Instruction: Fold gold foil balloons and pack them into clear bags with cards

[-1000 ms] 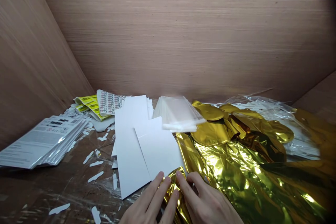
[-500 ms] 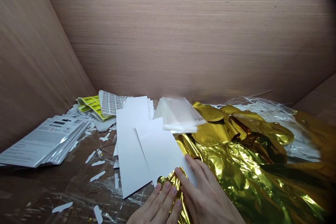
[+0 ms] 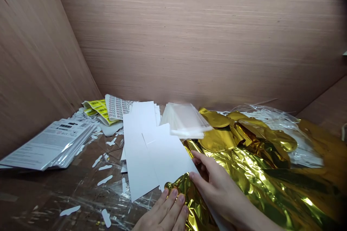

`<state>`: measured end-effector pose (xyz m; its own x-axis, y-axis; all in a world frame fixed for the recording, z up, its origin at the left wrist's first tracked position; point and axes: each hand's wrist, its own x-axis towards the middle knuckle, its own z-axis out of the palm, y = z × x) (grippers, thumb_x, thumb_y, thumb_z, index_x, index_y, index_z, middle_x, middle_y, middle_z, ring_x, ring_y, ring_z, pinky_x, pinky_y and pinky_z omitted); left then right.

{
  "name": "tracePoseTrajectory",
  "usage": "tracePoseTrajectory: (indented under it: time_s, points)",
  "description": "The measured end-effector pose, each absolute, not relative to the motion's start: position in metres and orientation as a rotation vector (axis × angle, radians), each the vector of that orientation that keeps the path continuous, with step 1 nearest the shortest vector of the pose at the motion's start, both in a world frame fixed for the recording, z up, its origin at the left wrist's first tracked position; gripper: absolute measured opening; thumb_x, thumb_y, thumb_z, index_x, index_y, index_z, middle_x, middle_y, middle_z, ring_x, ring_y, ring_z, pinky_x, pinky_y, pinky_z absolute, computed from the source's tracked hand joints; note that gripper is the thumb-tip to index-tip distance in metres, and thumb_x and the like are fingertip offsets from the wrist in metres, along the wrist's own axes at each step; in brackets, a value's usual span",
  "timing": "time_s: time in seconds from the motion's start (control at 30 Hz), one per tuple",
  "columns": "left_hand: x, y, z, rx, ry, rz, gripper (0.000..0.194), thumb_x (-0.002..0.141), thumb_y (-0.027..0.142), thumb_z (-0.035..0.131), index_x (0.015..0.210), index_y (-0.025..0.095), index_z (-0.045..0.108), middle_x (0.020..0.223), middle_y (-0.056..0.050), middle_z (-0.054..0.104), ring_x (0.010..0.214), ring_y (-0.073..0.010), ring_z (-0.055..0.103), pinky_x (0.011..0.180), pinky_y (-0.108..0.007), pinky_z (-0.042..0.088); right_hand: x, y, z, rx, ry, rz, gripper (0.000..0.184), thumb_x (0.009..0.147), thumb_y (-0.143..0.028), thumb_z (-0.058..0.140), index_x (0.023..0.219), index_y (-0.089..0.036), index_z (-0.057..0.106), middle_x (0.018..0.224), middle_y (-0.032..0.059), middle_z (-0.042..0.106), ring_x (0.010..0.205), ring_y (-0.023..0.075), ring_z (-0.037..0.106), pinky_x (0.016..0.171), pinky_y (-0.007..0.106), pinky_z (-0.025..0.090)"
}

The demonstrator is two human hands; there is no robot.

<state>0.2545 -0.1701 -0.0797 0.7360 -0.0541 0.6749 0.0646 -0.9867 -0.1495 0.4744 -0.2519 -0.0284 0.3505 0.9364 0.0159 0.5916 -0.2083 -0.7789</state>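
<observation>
A crumpled gold foil sheet (image 3: 257, 177) spreads over the right half of the surface. My left hand (image 3: 165, 213) lies flat at the bottom edge, its fingers pressing the foil's folded near corner (image 3: 181, 187). My right hand (image 3: 219, 191) rests on the foil beside it, index and middle fingers stretched out onto the edge of a white card (image 3: 168, 158). Neither hand grips anything. More white cards (image 3: 138, 144) lie stacked to the left of that one.
Clear plastic bags (image 3: 185, 121) are piled behind the cards. Grey printed packets (image 3: 48, 144) lie at the left, yellow label sheets (image 3: 99, 107) and barcode stickers (image 3: 116, 106) at the back. Wooden walls (image 3: 189, 36) close in the back and sides. Sticker scraps litter the surface.
My right hand has slid forward from the foil's corner onto the white card's edge, its fingers stretching out. The left hand stays pressed on the folded foil.
</observation>
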Motion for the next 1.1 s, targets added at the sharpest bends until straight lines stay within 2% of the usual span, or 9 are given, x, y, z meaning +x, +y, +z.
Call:
tracePoseTrajectory:
  time_s: [0.1,0.27,0.4,0.6,0.67,0.8,0.9,1.0,1.1]
  points:
    - [0.257,-0.171,-0.081,-2.804,-0.003,-1.085,0.024,0.101,0.023,0.057,0.118,0.013,0.071,0.127,-0.002,0.067,0.125,-0.0153,0.061,0.129,-0.038,0.019,0.482,-0.231,-0.017,-1.868,-1.236,0.872,0.05,0.096,-0.037,0.055,0.139,-0.014,0.06,0.103,0.0059,0.067,0.09,0.0195,0.062,0.087,0.038,0.049]
    - [0.253,-0.167,-0.082,-2.841,0.05,-0.991,0.03,0.103,0.02,0.05,0.125,0.013,0.07,0.135,-0.006,0.063,0.134,-0.0184,0.055,0.127,-0.04,0.022,0.492,-0.209,-0.009,-1.626,-1.152,1.165,0.037,0.091,-0.029,0.063,0.122,-0.008,0.069,0.114,0.011,0.069,0.102,0.0195,0.066,0.09,0.031,0.05]
    - [0.249,-0.162,-0.075,-2.837,0.102,-0.88,0.036,0.105,0.017,0.043,0.128,0.016,0.071,0.137,-0.004,0.062,0.129,-0.0186,0.059,0.12,-0.037,0.035,0.495,-0.205,-0.012,-1.554,-1.029,1.248,0.036,0.086,-0.02,0.064,0.119,-0.005,0.064,0.1,0.0095,0.069,0.087,0.0135,0.065,0.076,0.023,0.048]
    - [0.251,-0.161,-0.071,-2.816,0.077,-0.983,0.035,0.103,0.013,0.043,0.119,0.016,0.075,0.13,-0.004,0.066,0.124,-0.0165,0.063,0.12,-0.037,0.032,0.5,-0.206,-0.02,-1.528,-1.194,1.115,0.016,0.083,-0.017,0.064,0.094,-0.011,0.054,0.095,0.0036,0.062,0.068,0.0063,0.05,0.063,0.02,0.04]
    - [0.251,-0.161,-0.072,-2.798,0.105,-0.942,0.035,0.103,0.014,0.044,0.121,0.017,0.074,0.131,-0.004,0.066,0.125,-0.0169,0.062,0.12,-0.038,0.032,0.501,-0.207,-0.018,-1.595,-1.293,1.008,0.014,0.082,-0.016,0.062,0.094,-0.012,0.056,0.095,0.0018,0.063,0.063,0.0056,0.046,0.06,0.02,0.038]
    - [0.252,-0.163,-0.072,-2.799,0.096,-1.0,0.031,0.103,0.016,0.048,0.119,0.016,0.074,0.13,-0.003,0.066,0.125,-0.016,0.062,0.124,-0.037,0.026,0.501,-0.209,-0.014,-1.75,-1.49,0.796,0.018,0.08,-0.013,0.06,0.091,-0.014,0.074,0.085,0.0008,0.069,0.072,0.0113,0.059,0.067,0.023,0.044]
    - [0.258,-0.167,-0.069,-2.87,0.004,-1.091,0.023,0.1,0.018,0.054,0.114,0.013,0.072,0.123,-0.004,0.069,0.122,-0.0152,0.063,0.126,-0.034,0.025,0.504,-0.21,-0.02,-1.717,-1.513,0.758,0.015,0.079,-0.012,0.061,0.076,-0.015,0.076,0.082,0.0013,0.072,0.077,0.0149,0.068,0.071,0.025,0.05]
    - [0.261,-0.168,-0.065,-2.991,0.012,-1.103,0.019,0.098,0.017,0.057,0.108,0.011,0.071,0.109,-0.006,0.071,0.121,-0.0181,0.062,0.125,-0.034,0.031,0.51,-0.21,-0.028,-1.665,-1.608,0.731,0.011,0.08,-0.018,0.067,0.075,-0.017,0.076,0.091,0.0008,0.075,0.087,0.0166,0.073,0.077,0.025,0.055]
    - [0.258,-0.166,-0.063,-3.073,0.145,-1.018,0.026,0.102,0.022,0.05,0.114,0.012,0.07,0.108,-0.008,0.07,0.124,-0.0203,0.06,0.128,-0.038,0.024,0.515,-0.213,-0.025,-1.633,-1.793,0.677,0.03,0.071,-0.003,0.052,0.072,-0.02,0.077,0.094,-0.0041,0.074,0.092,0.0156,0.073,0.077,0.021,0.053]
